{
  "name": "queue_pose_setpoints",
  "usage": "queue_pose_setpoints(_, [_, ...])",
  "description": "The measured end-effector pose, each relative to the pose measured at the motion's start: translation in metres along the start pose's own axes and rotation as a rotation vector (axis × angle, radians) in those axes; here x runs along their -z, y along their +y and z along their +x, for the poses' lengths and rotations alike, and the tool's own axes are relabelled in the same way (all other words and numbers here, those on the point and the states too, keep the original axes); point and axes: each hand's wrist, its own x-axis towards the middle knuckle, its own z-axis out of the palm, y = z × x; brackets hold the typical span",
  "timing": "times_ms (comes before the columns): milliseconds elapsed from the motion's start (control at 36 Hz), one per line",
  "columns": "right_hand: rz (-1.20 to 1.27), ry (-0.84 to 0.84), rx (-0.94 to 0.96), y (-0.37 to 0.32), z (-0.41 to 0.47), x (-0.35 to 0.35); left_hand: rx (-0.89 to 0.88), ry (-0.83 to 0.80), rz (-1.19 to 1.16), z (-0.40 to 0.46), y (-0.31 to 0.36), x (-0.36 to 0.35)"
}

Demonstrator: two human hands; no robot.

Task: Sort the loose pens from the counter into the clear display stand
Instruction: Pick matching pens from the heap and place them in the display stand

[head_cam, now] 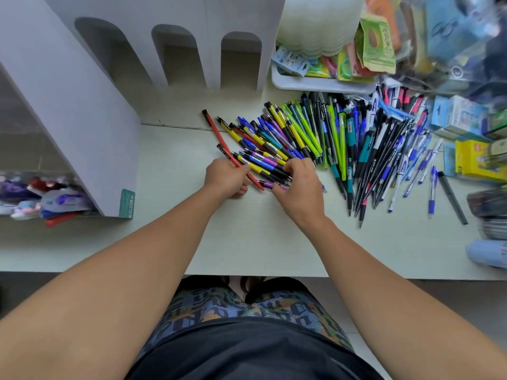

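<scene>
While both forearms reach over the table (170, 242), the left hand (225, 176) pinches a red pen (253, 180); the right hand's (300, 185) grip clasps pens at the pen pile's (315, 138) near edge.

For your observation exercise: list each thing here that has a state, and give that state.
left hand: grips a red pen
right hand: fingers curled on the pen pile
pen pile: loose, spread on the counter
white stand: upright, slots look empty

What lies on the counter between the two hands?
In the head view, between the left hand and right hand lie a red pen and purple pens.
</scene>
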Motion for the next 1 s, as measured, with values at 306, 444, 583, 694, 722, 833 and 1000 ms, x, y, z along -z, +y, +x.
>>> queue_pose_setpoints(306, [-0.225, -0.168, -0.055, 0.035, -0.007, 0.016, 0.024, 0.122, -0.032, 0.012, 0.009, -0.019])
queue_pose_setpoints(444, [-0.134, -0.148, 0.035, 0.012, -0.004, 0.01, 0.053, 0.137, -0.083, 0.012, 0.007, -0.011])
queue_pose_setpoints(583, [-0.099, -0.082, 0.021, -0.007, 0.0, -0.001, 0.031, 0.18, -0.09, 0.012, 0.004, 0.001])
queue_pose_setpoints(694, [-0.086, -0.076, -0.02, -0.018, 0.005, -0.009, -0.015, 0.156, -0.095, 0.011, 0.0, 0.003])
queue_pose_setpoints(722, [-0.125, -0.069, -0.029, -0.02, 0.007, -0.01, -0.025, 0.152, -0.078, 0.011, -0.003, 0.002])
queue_pose_setpoints(833, [-0.261, -0.072, -0.061, -0.024, 0.014, -0.009, -0.063, 0.154, -0.06, 0.011, -0.011, -0.003])
queue_pose_setpoints(1000, [-0.255, -0.137, -0.049, -0.023, 0.024, -0.006, -0.133, 0.097, 0.02, 0.009, -0.007, -0.017])
